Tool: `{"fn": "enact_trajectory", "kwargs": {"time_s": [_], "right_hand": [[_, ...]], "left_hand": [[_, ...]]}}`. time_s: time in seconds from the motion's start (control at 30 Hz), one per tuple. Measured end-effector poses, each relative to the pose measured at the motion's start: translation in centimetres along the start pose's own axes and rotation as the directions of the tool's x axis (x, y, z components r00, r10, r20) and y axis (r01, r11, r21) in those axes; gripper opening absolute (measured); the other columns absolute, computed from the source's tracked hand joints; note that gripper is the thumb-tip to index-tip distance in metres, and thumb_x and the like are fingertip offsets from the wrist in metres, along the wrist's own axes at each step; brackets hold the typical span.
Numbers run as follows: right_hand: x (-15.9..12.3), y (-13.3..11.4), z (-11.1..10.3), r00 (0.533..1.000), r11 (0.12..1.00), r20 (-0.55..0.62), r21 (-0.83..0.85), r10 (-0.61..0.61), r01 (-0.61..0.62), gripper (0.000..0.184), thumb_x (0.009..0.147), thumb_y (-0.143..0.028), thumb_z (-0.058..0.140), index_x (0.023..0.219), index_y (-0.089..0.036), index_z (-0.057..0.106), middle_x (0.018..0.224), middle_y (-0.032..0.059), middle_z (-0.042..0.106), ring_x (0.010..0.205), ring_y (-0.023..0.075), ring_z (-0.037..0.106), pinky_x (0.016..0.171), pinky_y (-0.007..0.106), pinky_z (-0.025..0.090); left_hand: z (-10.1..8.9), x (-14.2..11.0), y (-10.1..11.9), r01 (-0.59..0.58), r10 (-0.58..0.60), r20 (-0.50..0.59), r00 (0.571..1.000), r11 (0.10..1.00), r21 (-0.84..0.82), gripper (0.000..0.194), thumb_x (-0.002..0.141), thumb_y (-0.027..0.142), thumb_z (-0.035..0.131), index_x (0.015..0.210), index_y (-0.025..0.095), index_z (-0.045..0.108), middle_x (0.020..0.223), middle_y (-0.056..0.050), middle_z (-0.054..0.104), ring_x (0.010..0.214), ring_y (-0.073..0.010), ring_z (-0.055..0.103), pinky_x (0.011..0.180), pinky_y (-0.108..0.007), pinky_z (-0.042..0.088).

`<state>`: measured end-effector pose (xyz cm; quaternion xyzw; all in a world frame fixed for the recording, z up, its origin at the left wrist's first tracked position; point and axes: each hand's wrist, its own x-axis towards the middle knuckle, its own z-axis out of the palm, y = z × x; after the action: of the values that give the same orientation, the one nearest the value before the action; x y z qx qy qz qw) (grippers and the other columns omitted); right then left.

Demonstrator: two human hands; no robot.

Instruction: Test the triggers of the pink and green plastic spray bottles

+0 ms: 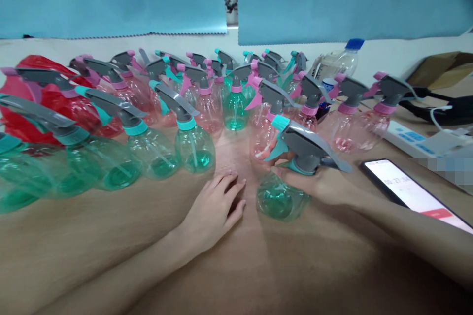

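My right hand is wrapped round the neck of a green spray bottle, whose grey and teal trigger head rises above the fingers. Its clear green body is slightly tilted, close to the table top. To the left, my left hand rests on the wood with fingers stretched out and slightly bent, holding nothing. Nearest to its fingertips stands another green spray bottle with a teal collar. A pink spray bottle stands just behind the held one, partly hidden by it.
Several green and pink spray bottles crowd the back and left of the wooden table. A phone showing a timer and a power strip lie at the right. Behind are a red plastic bag and a large clear bottle with a blue cap.
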<state>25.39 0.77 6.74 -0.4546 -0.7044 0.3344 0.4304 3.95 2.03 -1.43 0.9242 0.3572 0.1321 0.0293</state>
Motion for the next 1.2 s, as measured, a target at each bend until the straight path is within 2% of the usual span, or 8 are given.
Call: {"fn": "enact_trajectory", "kwargs": {"time_s": [0.17, 0.33, 0.57, 0.7, 0.83, 0.97, 1.07, 1.2], "right_hand": [[-0.1, 0.2, 0.1, 0.998, 0.998, -0.009, 0.006, -0.064, 0.064, 0.017, 0.070, -0.007, 0.052, 0.073, -0.023, 0.057, 0.071, -0.0036, 0.057, 0.067, 0.0104, 0.062, 0.065, 0.020, 0.054], [-0.2, -0.6, 0.0, 1.000, 0.999, -0.016, -0.034, -0.022, 0.021, 0.017, 0.067, -0.007, 0.053, 0.071, -0.023, 0.057, 0.068, -0.0033, 0.060, 0.060, 0.0110, 0.058, 0.059, 0.021, 0.052], [0.0, -0.7, -0.1, 0.999, 0.999, 0.005, -0.019, -0.049, 0.049, 0.019, 0.065, -0.010, 0.051, 0.073, -0.026, 0.059, 0.066, -0.0045, 0.062, 0.064, 0.0139, 0.064, 0.068, 0.026, 0.056], [0.1, -0.5, 0.2, 1.000, 1.000, 0.002, -0.024, 0.013, -0.013, 0.019, 0.067, -0.012, 0.051, 0.077, -0.025, 0.060, 0.069, -0.0026, 0.065, 0.068, 0.0156, 0.066, 0.074, 0.029, 0.057], [0.0, 0.3, 0.5, 1.000, 1.000, 0.002, -0.020, -0.021, 0.021, 0.024, 0.070, -0.017, 0.051, 0.090, -0.023, 0.063, 0.074, 0.0000, 0.069, 0.074, 0.0184, 0.070, 0.074, 0.031, 0.058], [0.0, 0.7, 0.5, 0.997, 0.996, -0.060, -0.075, -0.046, 0.042, 0.031, 0.068, -0.018, 0.054, 0.097, -0.024, 0.063, 0.079, 0.0009, 0.072, 0.073, 0.0203, 0.071, 0.070, 0.033, 0.059], [0.1, 0.5, 0.6, 0.994, 0.997, -0.088, -0.062, -0.060, 0.055, 0.029, 0.067, -0.019, 0.057, 0.095, -0.026, 0.063, 0.084, 0.0007, 0.072, 0.074, 0.0209, 0.071, 0.071, 0.035, 0.060], [0.0, 0.2, 0.5, 0.999, 1.000, -0.034, -0.014, -0.027, 0.027, 0.024, 0.068, -0.015, 0.055, 0.087, -0.027, 0.062, 0.076, -0.0009, 0.071, 0.076, 0.0215, 0.072, 0.073, 0.034, 0.060]], "left_hand": [[0.0, 0.0, 0.0, -0.002, 0.002, -0.005, 1.000, 1.000, -0.003, 0.035, 0.093, 0.026, 0.048, 0.124, 0.011, 0.056, 0.126, -0.015, 0.056, 0.118, -0.0296, 0.048, 0.100, -0.047, 0.040], [0.0, -0.1, -0.1, -0.002, 0.002, -0.016, 1.000, 1.000, -0.010, 0.035, 0.094, 0.026, 0.047, 0.125, 0.012, 0.055, 0.126, -0.014, 0.056, 0.118, -0.0290, 0.049, 0.099, -0.047, 0.041], [0.0, -0.1, 0.0, -0.004, 0.004, -0.020, 1.000, 1.000, -0.008, 0.035, 0.094, 0.026, 0.047, 0.124, 0.011, 0.056, 0.126, -0.014, 0.056, 0.119, -0.0294, 0.048, 0.099, -0.047, 0.041], [0.0, -0.1, 0.0, -0.004, 0.004, -0.015, 1.000, 1.000, -0.006, 0.035, 0.094, 0.026, 0.047, 0.125, 0.011, 0.056, 0.126, -0.015, 0.056, 0.119, -0.0295, 0.048, 0.100, -0.047, 0.041], [0.0, -0.1, -0.1, -0.001, 0.001, -0.003, 1.000, 1.000, 0.001, 0.036, 0.094, 0.026, 0.048, 0.126, 0.011, 0.055, 0.127, -0.015, 0.055, 0.119, -0.0297, 0.048, 0.100, -0.047, 0.040], [0.1, -0.1, -0.1, -0.003, 0.003, -0.007, 1.000, 1.000, -0.005, 0.036, 0.093, 0.026, 0.048, 0.126, 0.011, 0.055, 0.127, -0.015, 0.055, 0.119, -0.0294, 0.048, 0.100, -0.048, 0.040], [0.1, -0.1, -0.2, -0.003, 0.002, -0.008, 1.000, 1.000, -0.004, 0.037, 0.094, 0.026, 0.047, 0.126, 0.011, 0.055, 0.126, -0.015, 0.055, 0.119, -0.0294, 0.048, 0.100, -0.048, 0.040], [0.1, -0.1, -0.1, -0.005, 0.005, -0.013, 1.000, 1.000, 0.000, 0.036, 0.094, 0.026, 0.045, 0.126, 0.012, 0.054, 0.127, -0.014, 0.056, 0.119, -0.0291, 0.048, 0.101, -0.048, 0.040]]}}
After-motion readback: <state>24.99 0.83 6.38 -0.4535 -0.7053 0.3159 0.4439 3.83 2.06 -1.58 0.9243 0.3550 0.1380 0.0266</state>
